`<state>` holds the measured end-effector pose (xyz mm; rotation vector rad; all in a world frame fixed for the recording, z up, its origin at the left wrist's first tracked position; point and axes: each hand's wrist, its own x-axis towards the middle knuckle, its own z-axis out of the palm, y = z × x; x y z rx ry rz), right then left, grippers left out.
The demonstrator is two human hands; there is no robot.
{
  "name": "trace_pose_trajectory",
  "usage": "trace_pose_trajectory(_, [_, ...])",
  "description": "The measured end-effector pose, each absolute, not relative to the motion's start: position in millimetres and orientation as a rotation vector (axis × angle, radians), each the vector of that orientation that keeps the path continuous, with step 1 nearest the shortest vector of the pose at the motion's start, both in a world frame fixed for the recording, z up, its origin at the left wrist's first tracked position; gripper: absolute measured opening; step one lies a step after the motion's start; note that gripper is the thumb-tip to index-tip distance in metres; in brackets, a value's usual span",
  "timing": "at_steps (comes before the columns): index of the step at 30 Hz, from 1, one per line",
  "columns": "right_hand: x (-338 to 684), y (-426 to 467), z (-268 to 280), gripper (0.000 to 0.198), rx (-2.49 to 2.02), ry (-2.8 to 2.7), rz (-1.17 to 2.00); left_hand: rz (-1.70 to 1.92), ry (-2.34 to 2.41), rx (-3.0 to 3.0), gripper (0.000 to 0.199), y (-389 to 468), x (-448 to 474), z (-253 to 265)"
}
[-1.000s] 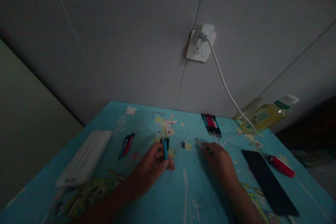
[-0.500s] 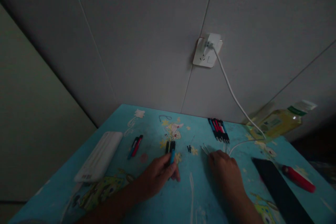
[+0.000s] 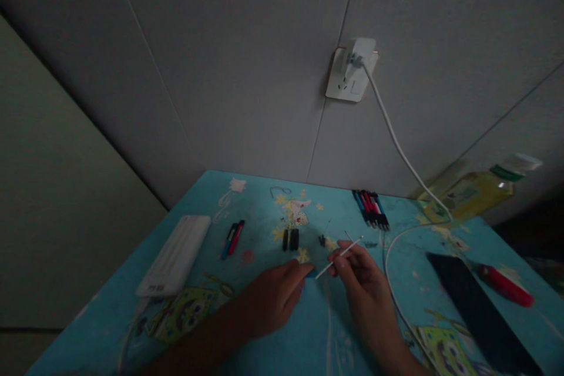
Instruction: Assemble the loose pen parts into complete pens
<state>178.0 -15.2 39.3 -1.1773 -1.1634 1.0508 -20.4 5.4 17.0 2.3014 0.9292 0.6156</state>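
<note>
Looks like clear, glossy plastic on the bottle; smooth on the pale rod left of it; smooth plastic on the white box farther left; matt on the dark strip in front.

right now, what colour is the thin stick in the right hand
Whitish; the head view shows the thin stick in the right hand.

A plain grey wall rises at the back, its panels parted by thin slanting seams, with a white socket plate fixed across one seam. Against it stands a table topped in turquoise, printed with yellow cartoon figures and flowers, while a pale greenish panel fills the left side. The light is dim, the right edge falling into deep shadow.
</note>
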Motion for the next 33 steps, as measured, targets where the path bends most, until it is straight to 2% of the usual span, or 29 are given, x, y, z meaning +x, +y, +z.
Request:
trace_pose_trajectory(4, [175.1, -18.4, 41.8, 0.006, -1.099, -1.185, 0.989, 0.579, 0.948, 2.294, 0.038, 5.5, -20.4, 14.9])
trace_pose_trajectory(11, [177.3, -21.6, 37.8, 0.003, -1.145, -1.225, 0.837, 0.593, 0.923, 2.255, 0.037, 5.5, -21.1, 19.5])
trace_pose_trajectory(16, [170.1, -24.0, 28.0, 0.016, -1.198, -1.630, 0.793, 0.641, 0.918, 2.214, 0.033, 4.3, -19.5, 16.0])
trace_pose_trajectory(20, [178.7, -13.2, 20.9, 0.033, -1.280, -1.891, 0.498, 0.750, 1.174, 2.059, 0.029, 6.3, -18.8, 8.1])
trace_pose_trajectory(25, [191.9, 10.2, 10.7, 0.029, -1.587, -2.008, 0.186, 0.831, 1.267, 1.941, 0.031, 11.2, -20.7, 10.0])
trace_pose_trajectory(30, [188.3, 20.8, 6.2, 0.023, -1.776, -2.057, 0.029, 0.905, 1.208, 1.972, 0.043, 13.8, -21.0, 13.2])
trace_pose_trajectory(33, [190.1, 21.3, 4.8, 0.027, -1.834, -2.040, -0.007, 0.927, 1.178, 1.978, 0.042, 13.3, -20.4, 15.5])
